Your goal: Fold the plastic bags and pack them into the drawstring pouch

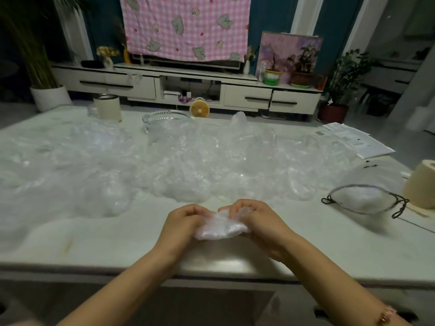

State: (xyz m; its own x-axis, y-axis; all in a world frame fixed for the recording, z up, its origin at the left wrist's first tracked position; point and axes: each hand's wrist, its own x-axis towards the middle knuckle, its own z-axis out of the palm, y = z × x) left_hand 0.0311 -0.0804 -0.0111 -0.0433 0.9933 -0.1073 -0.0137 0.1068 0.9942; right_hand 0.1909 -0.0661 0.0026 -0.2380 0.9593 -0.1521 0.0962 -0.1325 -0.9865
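Observation:
A small folded clear plastic bag sits between my two hands just above the near part of the white table. My left hand grips its left side with curled fingers, and my right hand pinches its right side. A wide heap of loose clear plastic bags covers the middle of the table beyond my hands. The sheer drawstring pouch with a black cord lies to the right, its mouth open toward me and pale bags showing inside.
A glass dish and a cream canister stand at the table's far side. Papers lie at the far right, and a paper roll stands beside the pouch. A low TV cabinet runs behind the table.

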